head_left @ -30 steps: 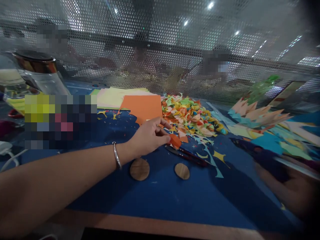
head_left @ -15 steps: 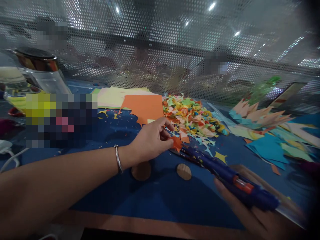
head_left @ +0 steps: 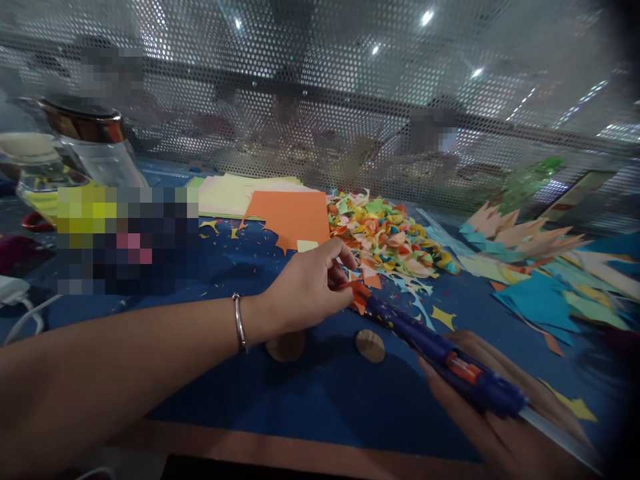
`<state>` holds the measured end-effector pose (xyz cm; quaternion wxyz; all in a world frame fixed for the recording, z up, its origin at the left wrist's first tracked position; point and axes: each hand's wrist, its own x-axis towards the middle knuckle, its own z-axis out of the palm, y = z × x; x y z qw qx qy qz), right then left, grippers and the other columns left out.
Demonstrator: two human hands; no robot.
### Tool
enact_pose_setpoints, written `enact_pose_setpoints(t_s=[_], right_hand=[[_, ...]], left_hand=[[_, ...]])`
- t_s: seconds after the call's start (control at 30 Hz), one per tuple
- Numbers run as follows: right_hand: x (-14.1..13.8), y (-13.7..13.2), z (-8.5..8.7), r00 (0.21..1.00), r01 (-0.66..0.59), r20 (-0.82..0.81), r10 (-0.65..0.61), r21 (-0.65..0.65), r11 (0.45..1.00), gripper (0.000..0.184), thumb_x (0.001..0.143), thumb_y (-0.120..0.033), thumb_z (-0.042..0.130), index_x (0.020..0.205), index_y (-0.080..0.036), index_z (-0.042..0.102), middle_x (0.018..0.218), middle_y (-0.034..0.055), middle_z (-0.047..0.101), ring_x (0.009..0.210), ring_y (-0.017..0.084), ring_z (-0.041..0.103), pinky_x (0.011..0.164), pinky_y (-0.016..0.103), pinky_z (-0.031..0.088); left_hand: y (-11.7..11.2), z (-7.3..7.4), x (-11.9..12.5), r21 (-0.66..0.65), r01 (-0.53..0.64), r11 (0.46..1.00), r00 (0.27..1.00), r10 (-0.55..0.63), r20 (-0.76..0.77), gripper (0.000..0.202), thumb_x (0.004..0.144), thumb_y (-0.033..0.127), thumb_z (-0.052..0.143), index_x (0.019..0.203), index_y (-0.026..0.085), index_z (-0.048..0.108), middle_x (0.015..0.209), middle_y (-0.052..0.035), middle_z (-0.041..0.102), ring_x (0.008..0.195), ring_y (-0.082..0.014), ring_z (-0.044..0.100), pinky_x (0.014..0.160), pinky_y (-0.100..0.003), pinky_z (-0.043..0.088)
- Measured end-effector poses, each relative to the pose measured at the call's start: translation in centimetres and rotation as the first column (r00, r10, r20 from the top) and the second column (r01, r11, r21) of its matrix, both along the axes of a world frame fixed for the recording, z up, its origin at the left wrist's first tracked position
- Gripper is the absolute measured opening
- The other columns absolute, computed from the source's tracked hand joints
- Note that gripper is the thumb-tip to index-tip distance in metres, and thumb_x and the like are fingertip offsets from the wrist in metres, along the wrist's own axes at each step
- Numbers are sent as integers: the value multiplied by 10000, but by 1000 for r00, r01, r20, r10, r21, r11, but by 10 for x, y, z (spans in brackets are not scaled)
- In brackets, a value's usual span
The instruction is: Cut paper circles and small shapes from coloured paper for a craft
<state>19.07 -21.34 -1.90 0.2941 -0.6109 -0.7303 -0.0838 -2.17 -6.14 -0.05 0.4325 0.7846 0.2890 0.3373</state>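
My left hand (head_left: 307,290) pinches a small orange paper cut-out (head_left: 359,294) just above the blue mat (head_left: 310,393). A silver bangle (head_left: 240,323) sits on that wrist. My right hand (head_left: 505,417) grips a dark blue glue gun (head_left: 445,357) with an orange trigger. Its nozzle points up-left and meets the orange cut-out. Two small round wooden discs (head_left: 371,345) lie on the mat below my left hand; the left disc (head_left: 286,347) is partly hidden by my wrist.
A heap of colourful paper scraps (head_left: 387,237) lies behind the hands. An orange sheet (head_left: 293,213) and pale sheets (head_left: 230,193) lie at the back. Teal and peach spiky cut-outs (head_left: 520,233) spread to the right. Jars (head_left: 85,147) stand far left before a perforated metal screen (head_left: 320,100).
My right hand has come in from the right with the glue gun and brought its nozzle up to the orange cut-out. My left hand stays pinched on the piece, lifted slightly.
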Motion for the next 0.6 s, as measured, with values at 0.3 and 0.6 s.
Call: enact_pose_setpoints(t_s=[0.3, 0.6], right_hand=[[2, 0, -6, 997, 52, 53, -54, 51, 997, 206, 939, -443, 512, 993, -262, 593, 892, 83, 705, 769, 250, 696, 687, 334, 556], [1, 3, -4, 1000, 0, 17, -1, 51, 999, 192, 942, -426, 511, 989, -258, 591, 906, 68, 700, 744, 228, 699, 620, 309, 541]], left_hand=[[-1, 2, 0, 15, 1, 1000, 1000, -1, -8, 215, 714, 182, 602, 910, 207, 518, 751, 7, 629, 687, -128, 606, 635, -265, 473], [-1, 2, 0, 17, 6, 1000, 1000, -6, -7, 216, 707, 181, 598, 907, 205, 520, 726, 11, 616, 673, -123, 594, 631, -269, 461]])
